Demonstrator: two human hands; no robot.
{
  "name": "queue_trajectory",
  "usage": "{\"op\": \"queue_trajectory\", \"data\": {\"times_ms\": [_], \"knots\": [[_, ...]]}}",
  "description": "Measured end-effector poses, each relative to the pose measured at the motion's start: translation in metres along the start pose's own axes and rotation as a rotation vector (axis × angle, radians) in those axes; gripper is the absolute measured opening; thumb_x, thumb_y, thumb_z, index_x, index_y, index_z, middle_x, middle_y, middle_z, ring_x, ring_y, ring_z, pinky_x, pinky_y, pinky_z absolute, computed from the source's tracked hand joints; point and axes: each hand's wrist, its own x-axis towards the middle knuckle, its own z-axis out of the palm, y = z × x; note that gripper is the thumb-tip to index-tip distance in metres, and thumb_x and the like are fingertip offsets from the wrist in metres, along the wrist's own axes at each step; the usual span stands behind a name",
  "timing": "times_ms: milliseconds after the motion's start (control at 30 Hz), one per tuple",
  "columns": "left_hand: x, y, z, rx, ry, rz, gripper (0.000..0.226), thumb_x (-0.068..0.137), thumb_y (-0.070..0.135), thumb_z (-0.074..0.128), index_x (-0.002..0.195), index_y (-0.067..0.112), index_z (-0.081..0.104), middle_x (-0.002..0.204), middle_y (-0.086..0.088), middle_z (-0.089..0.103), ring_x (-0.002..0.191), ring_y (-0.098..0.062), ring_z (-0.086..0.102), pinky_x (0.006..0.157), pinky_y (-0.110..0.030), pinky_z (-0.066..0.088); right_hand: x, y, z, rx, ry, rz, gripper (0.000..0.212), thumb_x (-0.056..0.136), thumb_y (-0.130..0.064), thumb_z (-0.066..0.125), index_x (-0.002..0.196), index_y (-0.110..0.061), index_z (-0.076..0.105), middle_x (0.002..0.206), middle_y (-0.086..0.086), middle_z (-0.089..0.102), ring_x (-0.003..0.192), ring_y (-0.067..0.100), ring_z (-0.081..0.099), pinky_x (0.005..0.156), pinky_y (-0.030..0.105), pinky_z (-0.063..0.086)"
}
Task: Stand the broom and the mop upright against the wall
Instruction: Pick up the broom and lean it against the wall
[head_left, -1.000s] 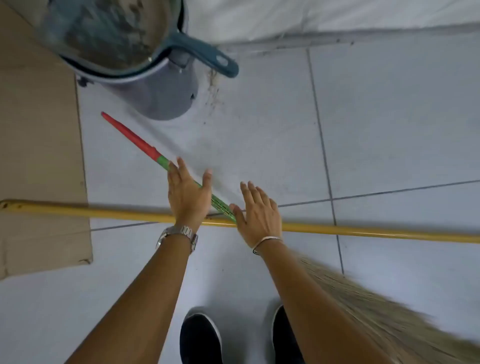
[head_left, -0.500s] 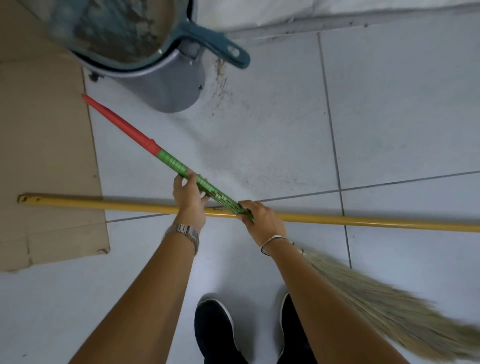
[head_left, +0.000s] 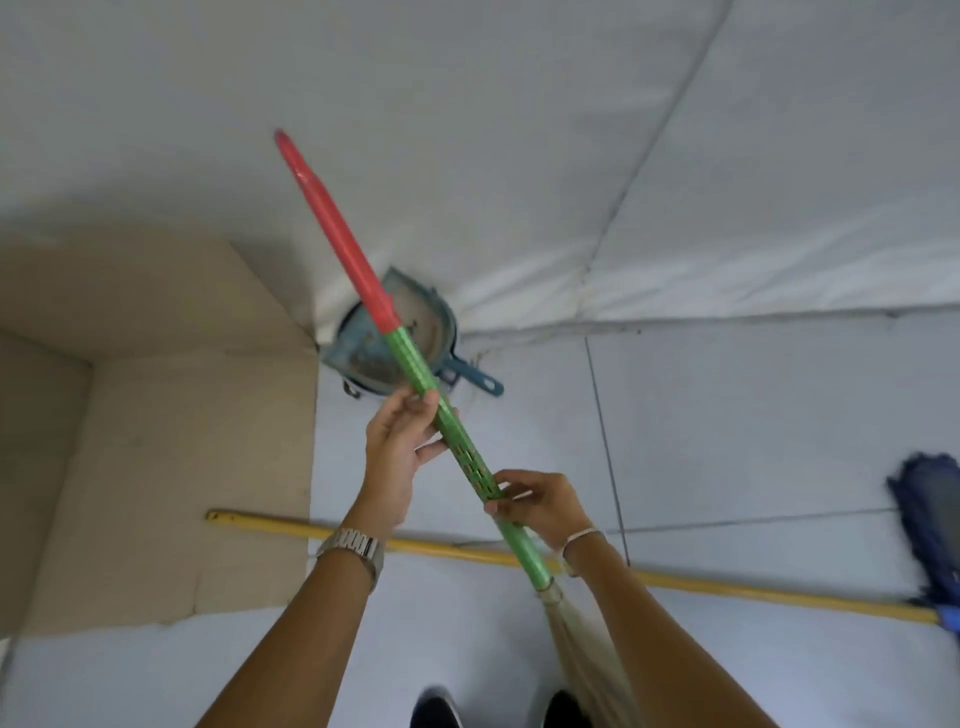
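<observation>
Status: neither tool stands at the wall (head_left: 467, 104) yet. The mop (head_left: 675, 579), a smooth yellow pole with a shaggy blue head, lies flat on the tiled floor (head_left: 753, 441). The broom (head_left: 410, 358), a slim red-and-green stick with straw bristles, is raised at a tilt. Left hand (head_left: 397, 452) and right hand (head_left: 537, 501) each close around its stick.
</observation>
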Motion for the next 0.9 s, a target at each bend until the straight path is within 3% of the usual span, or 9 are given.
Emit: {"op": "queue_trajectory", "data": {"times_ms": [67, 167, 267, 367, 467, 567, 633, 900], "knots": [[-0.021, 0.059, 0.012, 0.045, -0.059, 0.055, 0.009, 0.087, 0.010, 0.057, 0.084, 0.017, 0.063, 0.084, -0.006, 0.067, 0.080, -0.021, 0.069, 0.066, -0.033, 0.060, -0.030, -0.046, -0.005, 0.089, -0.010, -0.045, 0.029, 0.061, -0.002, 0.081, 0.070, -0.028, 0.072, 0.077, 0.013, 0.071, 0.071, 0.025, 0.065, 0.077, 0.041, 0.057], [-0.063, 0.152, 0.027, 0.134, -0.140, 0.166, 0.006, 0.085, 0.010, 0.061, 0.086, 0.016, 0.062, 0.082, -0.005, 0.066, 0.074, -0.018, 0.070, 0.060, -0.028, 0.059, -0.084, -0.117, -0.009, 0.168, -0.030, -0.120, 0.023, 0.061, 0.006, 0.078, 0.081, -0.007, 0.074, 0.062, -0.002, 0.068, 0.060, 0.014, 0.062, 0.060, 0.026, 0.057], [-0.105, 0.235, 0.038, 0.228, -0.203, 0.299, 0.009, 0.076, 0.018, 0.066, 0.084, 0.019, 0.062, 0.082, 0.000, 0.066, 0.069, -0.012, 0.071, 0.055, -0.023, 0.057, -0.131, -0.185, -0.007, 0.190, -0.074, -0.234, 0.030, 0.067, 0.010, 0.072, 0.096, 0.007, 0.067, 0.072, 0.004, 0.066, 0.061, 0.009, 0.062, 0.058, 0.020, 0.056], [-0.161, 0.327, 0.040, 0.276, -0.211, 0.424, 0.010, 0.077, 0.018, 0.066, 0.085, 0.022, 0.062, 0.089, -0.005, 0.060, 0.074, -0.014, 0.071, 0.057, -0.024, 0.058, -0.190, -0.263, 0.000, 0.240, -0.139, -0.356, 0.033, 0.071, 0.013, 0.067, 0.103, 0.009, 0.063, 0.077, 0.002, 0.073, 0.058, 0.002, 0.066, 0.057, 0.016, 0.055], [-0.214, 0.405, 0.028, 0.307, -0.180, 0.551, 0.014, 0.072, 0.028, 0.070, 0.084, 0.026, 0.065, 0.088, 0.002, 0.062, 0.079, -0.017, 0.071, 0.061, -0.027, 0.059, -0.235, -0.331, 0.017, 0.258, -0.201, -0.457, 0.033, 0.071, 0.012, 0.068, 0.103, 0.008, 0.063, 0.085, 0.009, 0.072, 0.057, 0.005, 0.067, 0.061, 0.019, 0.058], [-0.258, 0.466, 0.005, 0.294, -0.126, 0.653, 0.014, 0.073, 0.026, 0.070, 0.086, 0.023, 0.066, 0.090, 0.001, 0.062, 0.084, -0.021, 0.071, 0.065, -0.032, 0.059, -0.268, -0.390, 0.043, 0.214, -0.260, -0.553, 0.034, 0.069, 0.005, 0.072, 0.102, 0.000, 0.066, 0.066, -0.008, 0.074, 0.059, 0.004, 0.066, 0.065, 0.019, 0.056], [-0.279, 0.494, -0.013, 0.265, -0.082, 0.722, 0.011, 0.077, 0.020, 0.070, 0.086, 0.023, 0.066, 0.091, 0.000, 0.062, 0.087, -0.024, 0.070, 0.065, -0.034, 0.060, -0.283, -0.420, 0.062, 0.212, -0.283, -0.605, 0.034, 0.069, 0.003, 0.074, 0.102, -0.003, 0.067, 0.067, -0.011, 0.071, 0.061, 0.004, 0.066, 0.065, 0.017, 0.056], [-0.345, 0.567, -0.112, 0.176, 0.064, 0.865, 0.018, 0.082, 0.006, 0.066, 0.095, 0.019, 0.064, 0.097, -0.006, 0.059, 0.098, -0.031, 0.065, 0.071, -0.043, 0.060, -0.333, -0.498, 0.171, 0.184, -0.355, -0.737, 0.035, 0.070, 0.006, 0.071, 0.104, 0.004, 0.064, 0.094, 0.015, 0.065, 0.069, 0.013, 0.064, 0.069, 0.022, 0.057]]}}
